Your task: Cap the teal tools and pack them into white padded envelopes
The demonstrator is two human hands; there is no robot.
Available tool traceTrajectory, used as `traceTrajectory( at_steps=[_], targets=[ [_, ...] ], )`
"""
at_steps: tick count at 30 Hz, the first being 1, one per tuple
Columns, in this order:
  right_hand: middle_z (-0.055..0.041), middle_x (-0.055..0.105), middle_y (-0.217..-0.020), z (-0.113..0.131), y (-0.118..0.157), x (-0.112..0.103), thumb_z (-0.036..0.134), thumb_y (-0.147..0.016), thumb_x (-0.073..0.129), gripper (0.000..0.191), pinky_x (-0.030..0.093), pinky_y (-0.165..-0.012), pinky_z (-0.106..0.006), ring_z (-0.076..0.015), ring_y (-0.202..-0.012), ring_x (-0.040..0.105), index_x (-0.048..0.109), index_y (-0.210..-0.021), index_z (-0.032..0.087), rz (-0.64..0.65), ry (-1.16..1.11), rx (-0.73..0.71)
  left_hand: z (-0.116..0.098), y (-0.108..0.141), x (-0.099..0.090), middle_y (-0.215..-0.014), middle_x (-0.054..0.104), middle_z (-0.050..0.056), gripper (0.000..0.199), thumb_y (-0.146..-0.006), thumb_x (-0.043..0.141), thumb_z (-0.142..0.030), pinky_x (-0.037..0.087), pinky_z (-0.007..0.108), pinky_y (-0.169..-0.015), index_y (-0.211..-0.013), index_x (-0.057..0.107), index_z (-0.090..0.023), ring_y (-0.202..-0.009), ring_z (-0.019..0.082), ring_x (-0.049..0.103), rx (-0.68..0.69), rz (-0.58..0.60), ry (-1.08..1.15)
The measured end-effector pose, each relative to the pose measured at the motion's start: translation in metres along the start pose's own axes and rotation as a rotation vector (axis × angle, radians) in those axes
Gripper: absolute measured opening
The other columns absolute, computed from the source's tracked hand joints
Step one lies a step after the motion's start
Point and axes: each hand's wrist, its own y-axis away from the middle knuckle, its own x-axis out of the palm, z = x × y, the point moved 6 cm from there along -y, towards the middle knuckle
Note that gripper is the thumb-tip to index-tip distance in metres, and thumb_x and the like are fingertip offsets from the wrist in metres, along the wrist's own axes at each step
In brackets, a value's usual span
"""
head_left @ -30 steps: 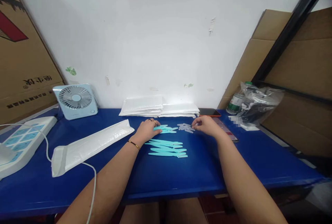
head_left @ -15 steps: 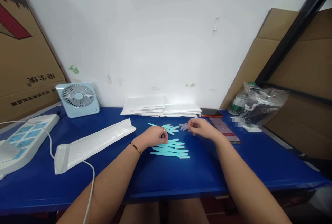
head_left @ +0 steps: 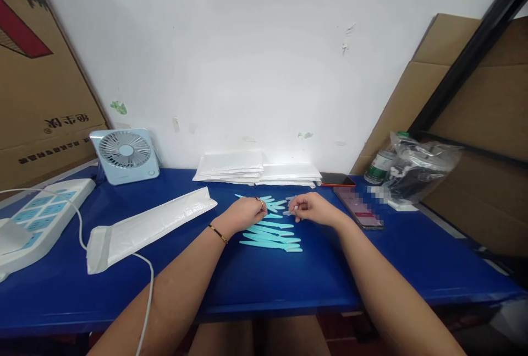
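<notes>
Several turquoise eyebrow razors [head_left: 270, 244] lie side by side on the blue table, their heads toward the right. My left hand [head_left: 247, 212] is closed above the row, pinching another eyebrow razor [head_left: 274, 216] whose head end points right. Behind it is a loose pile of razors [head_left: 275, 203], partly covered by that hand. My right hand [head_left: 311, 207] pinches a small clear plastic cap [head_left: 287, 213], just right of the held razor's head. More clear caps [head_left: 290, 200] lie behind its fingertips, mostly hidden.
White padded mailers [head_left: 231, 166] are stacked against the wall. A single long white mailer [head_left: 152, 229] lies left. Further left stand a blue fan [head_left: 126, 157] and a power strip [head_left: 53, 213] with a white cable. Two phones [head_left: 358, 210] [head_left: 337, 180], a bottle [head_left: 378, 168] and a plastic bag [head_left: 416, 163] sit right.
My right hand has drawn slightly toward me from the cap pile, with one cap now showing in its fingers. My left hand has shifted slightly back, and another razor now shows in the row.
</notes>
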Motion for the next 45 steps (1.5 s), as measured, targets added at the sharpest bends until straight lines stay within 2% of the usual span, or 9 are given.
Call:
traceTrajectory(
  at_steps=[12,17,20,26,29,32,35,40,45],
  targets=[
    [-0.0059,0.069,-0.065,0.006,-0.010,0.013,0.041,-0.074,0.063,0.034,0.048,-0.057,-0.024,-0.0163,-0.063,0.066,0.063,-0.094,0.012,-0.047,-0.236,0.012,-0.004,-0.003,-0.012,-0.090,0.064,0.003,0.022,-0.090,0.040,-0.027,0.042,0.024,-0.068,-0.088,0.060,-0.018,-0.079,0.014,0.058,-0.049,-0.146,0.119],
    [-0.0033,0.067,-0.066,-0.008,-0.006,-0.017,0.030,-0.076,0.058,0.022,0.046,-0.056,-0.024,-0.0143,-0.058,0.062,0.065,-0.090,0.015,-0.268,0.068,0.039,0.007,-0.001,-0.017,-0.094,0.063,0.004,0.017,-0.084,0.051,-0.030,0.041,0.028,-0.076,-0.093,0.062,-0.020,-0.088,0.018,0.057,-0.163,-0.246,0.085],
    [-0.0025,0.066,-0.067,-0.016,0.004,-0.041,0.025,-0.074,0.056,0.017,0.043,-0.056,-0.023,-0.0138,-0.058,0.059,0.068,-0.083,0.017,-0.337,0.325,0.080,0.004,0.002,-0.017,-0.095,0.062,0.003,0.021,-0.081,0.054,-0.038,0.042,0.025,-0.069,-0.089,0.064,-0.021,-0.084,0.017,0.057,-0.119,-0.170,0.162],
    [-0.0055,0.069,-0.080,-0.027,0.007,-0.046,0.019,-0.066,0.062,0.012,0.042,-0.065,-0.024,-0.0175,-0.072,0.060,0.070,-0.076,0.019,-0.239,0.634,0.136,-0.006,0.005,0.001,-0.078,0.064,0.000,0.020,-0.076,0.059,-0.038,0.037,0.021,-0.057,-0.084,0.065,-0.021,-0.070,0.013,0.057,-0.050,0.114,0.244],
    [-0.0058,0.069,-0.075,-0.029,0.004,-0.042,0.018,-0.066,0.060,0.011,0.041,-0.062,-0.023,-0.0170,-0.068,0.060,0.069,-0.071,0.018,-0.216,0.659,0.167,-0.002,0.002,0.004,-0.074,0.066,0.000,0.015,-0.078,0.053,-0.029,0.035,0.021,-0.055,-0.080,0.066,-0.021,-0.067,0.013,0.057,-0.082,0.110,0.218],
    [-0.0045,0.067,-0.070,-0.025,0.004,-0.036,0.018,-0.065,0.058,0.011,0.040,-0.059,-0.023,-0.0154,-0.063,0.058,0.068,-0.069,0.017,-0.183,0.595,0.139,0.000,0.002,0.004,-0.076,0.067,0.000,0.017,-0.076,0.056,-0.034,0.034,0.021,-0.054,-0.082,0.066,-0.021,-0.067,0.013,0.057,-0.097,0.089,0.224],
    [-0.0018,0.064,-0.065,-0.018,0.005,-0.028,0.017,-0.066,0.054,0.012,0.041,-0.056,-0.022,-0.0137,-0.059,0.057,0.065,-0.072,0.016,-0.122,0.429,0.086,0.000,0.002,0.003,-0.076,0.066,-0.001,0.022,-0.073,0.061,-0.040,0.034,0.020,-0.053,-0.083,0.066,-0.022,-0.066,0.013,0.058,-0.095,0.090,0.241],
    [-0.0010,0.063,-0.065,-0.009,0.008,-0.015,0.014,-0.065,0.053,0.018,0.044,-0.054,-0.022,-0.0136,-0.057,0.060,0.063,-0.079,0.015,0.006,0.109,0.062,0.000,0.002,0.002,-0.071,0.066,-0.001,0.013,-0.075,0.058,-0.030,0.036,0.021,-0.055,-0.077,0.067,-0.022,-0.065,0.012,0.058,-0.072,0.070,0.195],
    [-0.0001,0.062,-0.059,-0.004,0.010,-0.012,0.015,-0.062,0.059,0.017,0.043,-0.051,-0.023,-0.0137,-0.055,0.057,0.069,-0.075,0.017,0.047,0.165,0.038,0.003,0.002,0.002,-0.074,0.068,0.000,0.016,-0.073,0.062,-0.034,0.038,0.020,-0.055,-0.081,0.068,-0.022,-0.065,0.012,0.060,-0.082,0.093,0.266]
  ],
)
